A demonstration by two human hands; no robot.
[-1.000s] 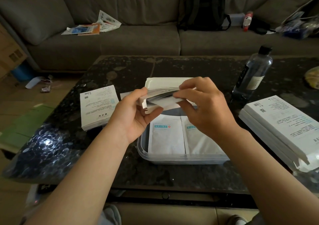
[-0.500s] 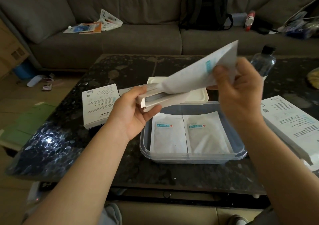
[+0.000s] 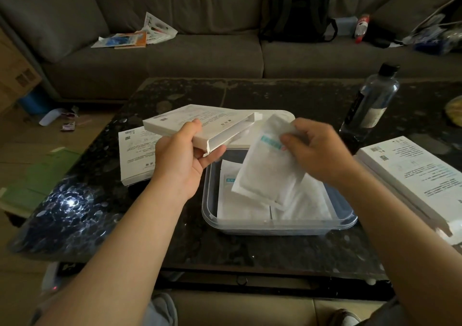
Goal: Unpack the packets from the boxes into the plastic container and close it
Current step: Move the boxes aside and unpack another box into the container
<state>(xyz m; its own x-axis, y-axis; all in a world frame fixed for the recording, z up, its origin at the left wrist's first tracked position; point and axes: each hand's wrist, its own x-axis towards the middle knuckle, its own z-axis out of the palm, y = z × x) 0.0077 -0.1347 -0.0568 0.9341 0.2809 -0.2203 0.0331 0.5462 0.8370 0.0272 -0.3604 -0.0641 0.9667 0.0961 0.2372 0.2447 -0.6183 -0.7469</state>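
My left hand (image 3: 186,159) grips an open white box (image 3: 200,124) above the table, left of the clear plastic container (image 3: 280,227). My right hand (image 3: 317,152) pinches the top of a white packet (image 3: 267,173) with a teal label, which hangs tilted over the container. Two white packets (image 3: 240,208) lie flat side by side inside the container. The container's white lid (image 3: 272,115) lies just behind it, partly hidden by the box and packet.
Another white box (image 3: 136,155) lies on the dark table to the left, and a stack of white boxes (image 3: 412,175) sits at the right. A water bottle (image 3: 370,103) stands at the back right. A grey sofa with a backpack (image 3: 297,10) is behind.
My right hand pulled the packet fully out of the box, then brought it down over the container. My left hand swung the emptied box leftward and flatter.
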